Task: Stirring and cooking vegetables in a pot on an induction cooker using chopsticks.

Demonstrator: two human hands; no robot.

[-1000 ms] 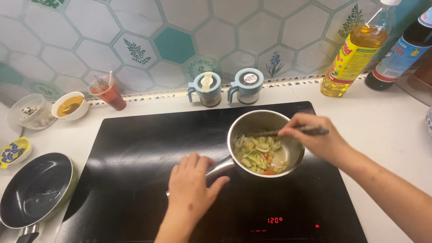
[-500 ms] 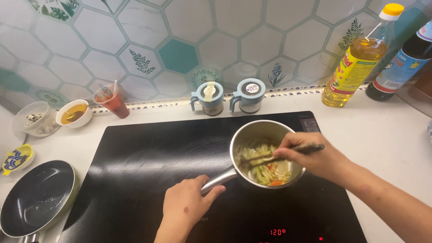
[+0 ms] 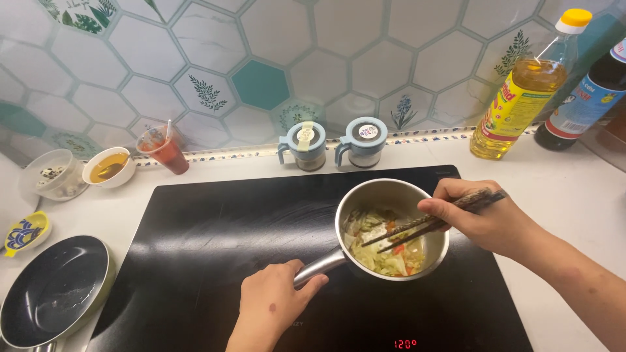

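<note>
The small steel saucepan (image 3: 391, 228) sat on the right half of the black induction hob (image 3: 215, 241), filled with pale green cabbage and bits of orange vegetable (image 3: 385, 251). My left hand (image 3: 274, 309) was closed around its metal handle (image 3: 319, 267), fingers wrapped over the end nearest me. My right hand (image 3: 486, 218) hovered over the pan's right rim, pinching a pair of dark chopsticks (image 3: 430, 225) whose tips reached down among the greens.

Behind the pan, against the hexagon-tiled wall (image 3: 261, 85), stood two little blue-lidded condiment jars (image 3: 303, 145) side by side. Further right on the white counter (image 3: 574, 189) were a tall bottle of yellow cooking oil (image 3: 521, 98) and, just beside it, a dark sauce bottle (image 3: 587, 104).

Off to the left by the wall I had a cup of red sauce (image 3: 166, 150) with a spoon in it, a small white bowl of amber liquid (image 3: 107, 167), and a clear tub (image 3: 52, 179). A dark non-stick frying pan (image 3: 52, 293) lay at the hob's left edge, with a small yellow dish (image 3: 23, 231) behind it. A red readout (image 3: 404, 343) glowed on the hob's front edge.
</note>
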